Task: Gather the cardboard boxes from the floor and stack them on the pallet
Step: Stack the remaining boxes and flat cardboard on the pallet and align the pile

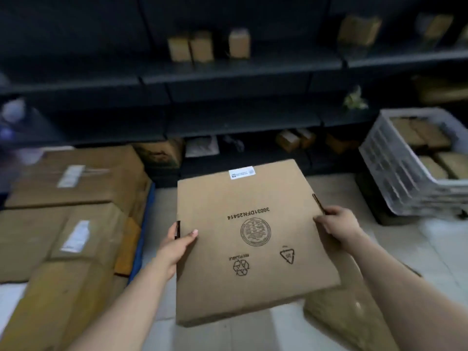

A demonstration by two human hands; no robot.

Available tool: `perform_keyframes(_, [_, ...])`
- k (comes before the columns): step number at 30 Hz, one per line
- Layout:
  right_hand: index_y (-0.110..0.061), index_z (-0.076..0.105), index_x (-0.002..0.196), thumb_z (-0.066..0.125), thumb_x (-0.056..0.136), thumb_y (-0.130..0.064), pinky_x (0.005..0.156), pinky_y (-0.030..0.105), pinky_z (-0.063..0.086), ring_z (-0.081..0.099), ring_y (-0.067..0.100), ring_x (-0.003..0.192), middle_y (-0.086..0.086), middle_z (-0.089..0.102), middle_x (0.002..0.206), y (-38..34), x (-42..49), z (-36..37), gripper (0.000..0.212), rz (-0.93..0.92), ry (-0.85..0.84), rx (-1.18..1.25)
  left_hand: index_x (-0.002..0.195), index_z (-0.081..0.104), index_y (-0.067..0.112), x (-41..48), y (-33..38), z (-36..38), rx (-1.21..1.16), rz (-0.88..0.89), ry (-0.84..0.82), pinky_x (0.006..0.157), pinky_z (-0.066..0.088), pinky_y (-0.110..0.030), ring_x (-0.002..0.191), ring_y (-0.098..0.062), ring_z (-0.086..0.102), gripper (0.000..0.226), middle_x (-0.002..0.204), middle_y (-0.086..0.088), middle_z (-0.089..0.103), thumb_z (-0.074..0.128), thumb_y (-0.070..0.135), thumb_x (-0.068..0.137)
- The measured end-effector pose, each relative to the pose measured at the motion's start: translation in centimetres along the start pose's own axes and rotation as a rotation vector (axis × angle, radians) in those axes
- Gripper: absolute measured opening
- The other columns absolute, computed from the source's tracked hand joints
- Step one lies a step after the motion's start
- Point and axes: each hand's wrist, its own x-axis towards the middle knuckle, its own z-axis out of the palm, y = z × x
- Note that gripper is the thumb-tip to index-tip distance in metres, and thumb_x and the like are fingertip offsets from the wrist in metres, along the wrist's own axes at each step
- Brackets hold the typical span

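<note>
I hold a flat brown cardboard box (250,239) in the air at the centre, printed with a code, a round stamp and a recycling mark. My left hand (176,245) grips its left edge, thumb on top. My right hand (338,224) grips its right edge. To the left, several large cardboard boxes (76,178) are stacked on a blue pallet (143,239), only its edge showing. Another brown box (347,323) lies on the floor under my right forearm, partly hidden.
Dark shelving (240,74) runs across the back with small boxes on it and under it. White plastic crates (405,160) holding brown packages stand at the right. Pale tiled floor (253,333) lies between the pallet and the crates.
</note>
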Motion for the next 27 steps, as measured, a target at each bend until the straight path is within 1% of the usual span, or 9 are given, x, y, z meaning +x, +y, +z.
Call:
perform_keyframes(2, [-0.010, 0.064, 0.117, 0.070, 0.080, -0.004, 0.083, 0.037, 0.052, 0.060, 0.026, 0.083, 0.010, 0.063, 0.094, -7.1, -0.3, 2.9, 0.038, -0.041, -0.072, 0.014, 0.140, 0.040, 0.022, 1.1, 4.6, -4.5, -0.042, 0.050, 0.052, 0.082, 0.046, -0.032, 0.092, -0.022, 0.060, 0.063, 0.121, -0.006, 0.059, 0.069, 0.010, 0.084])
perform_keyframes(6, [-0.012, 0.061, 0.126, 0.067, 0.083, -0.005, 0.083, 0.038, 0.053, 0.063, 0.026, 0.084, 0.012, 0.065, 0.104, -18.7, 0.1, 9.0, 0.044, -0.142, -0.206, 0.011, 0.140, 0.040, 0.013, 3.0, 11.4, -13.1, -0.129, 0.119, 0.170, 0.083, 0.043, -0.031, 0.087, -0.019, 0.058, 0.063, 0.115, -0.005, 0.057, 0.067, 0.003, 0.084])
perform_keyframes(10, [-0.014, 0.061, 0.127, 0.063, 0.085, -0.005, 0.087, 0.043, 0.053, 0.064, 0.031, 0.092, 0.013, 0.066, 0.107, -27.4, 1.4, 16.0, 0.043, -0.246, -0.315, 0.015, 0.138, 0.041, 0.018, 5.3, 14.9, -19.4, -0.259, 0.135, 0.288, 0.075, 0.049, -0.032, 0.087, -0.021, 0.060, 0.063, 0.118, -0.006, 0.060, 0.067, 0.003, 0.083])
perform_keyframes(12, [-0.015, 0.063, 0.125, 0.064, 0.085, -0.007, 0.090, 0.046, 0.053, 0.064, 0.033, 0.095, 0.012, 0.067, 0.108, -30.9, 2.8, 19.7, 0.040, -0.274, -0.379, 0.024, 0.140, 0.039, 0.021, 6.7, 15.7, -21.6, -0.315, 0.109, 0.342, 0.086, 0.049, -0.038, 0.097, -0.025, 0.059, 0.065, 0.127, -0.010, 0.058, 0.068, 0.005, 0.084])
perform_keyframes(15, [-0.017, 0.061, 0.125, 0.066, 0.085, -0.011, 0.079, 0.041, 0.056, 0.064, 0.029, 0.089, 0.011, 0.067, 0.101, -35.7, 5.5, 25.3, 0.040, -0.276, -0.489, 0.036, 0.139, 0.041, 0.019, 9.2, 16.6, -24.4, -0.379, 0.081, 0.433, 0.089, 0.045, -0.040, 0.101, -0.025, 0.054, 0.062, 0.131, -0.009, 0.055, 0.066, 0.004, 0.085])
perform_keyframes(19, [-0.022, 0.068, 0.115, 0.067, 0.083, -0.018, 0.095, 0.042, 0.050, 0.059, 0.027, 0.105, 0.010, 0.065, 0.113, -42.9, 8.2, 32.9, 0.032, -0.328, -0.583, 0.083, 0.140, 0.038, 0.021, 12.3, 18.5, -27.8, -0.535, 0.151, 0.621, 0.092, 0.046, -0.044, 0.106, -0.025, 0.052, 0.063, 0.138, -0.007, 0.048, 0.067, 0.010, 0.086])
perform_keyframes(22, [-0.025, 0.071, 0.101, 0.066, 0.086, -0.026, 0.083, 0.033, 0.047, 0.058, 0.022, 0.104, 0.002, 0.066, 0.106, -49.6, 7.4, 37.6, 0.016, -0.442, -0.649, 0.167, 0.140, 0.039, 0.021, 13.4, 21.1, -31.4, -0.720, 0.248, 0.739, 0.100, 0.043, -0.048, 0.116, -0.025, 0.050, 0.055, 0.145, -0.004, 0.043, 0.061, 0.010, 0.090])
perform_keyframes(25, [-0.023, 0.072, 0.089, 0.060, 0.085, -0.038, 0.084, 0.036, 0.044, 0.059, 0.023, 0.104, -0.001, 0.068, 0.094, -56.4, 5.7, 41.7, 0.019, -0.463, -0.736, 0.303, 0.126, 0.050, 0.014, 13.0, 23.4, -35.9, -0.813, 0.342, 0.852, 0.094, 0.045, -0.043, 0.120, -0.025, 0.052, 0.040, 0.142, -0.004, 0.048, 0.047, -0.007, 0.093])
perform_keyframes(27, [-0.019, 0.070, 0.092, 0.053, 0.087, -0.048, 0.094, 0.040, 0.040, 0.059, 0.026, 0.104, -0.001, 0.066, 0.088, -59.9, 5.1, 44.6, 0.034, -0.469, -0.785, 0.317, 0.105, 0.056, 0.014, 12.3, 24.7, -38.9, -0.847, 0.371, 0.871, 0.077, 0.052, -0.034, 0.103, -0.022, 0.064, 0.029, 0.130, -0.005, 0.054, 0.040, -0.008, 0.095])
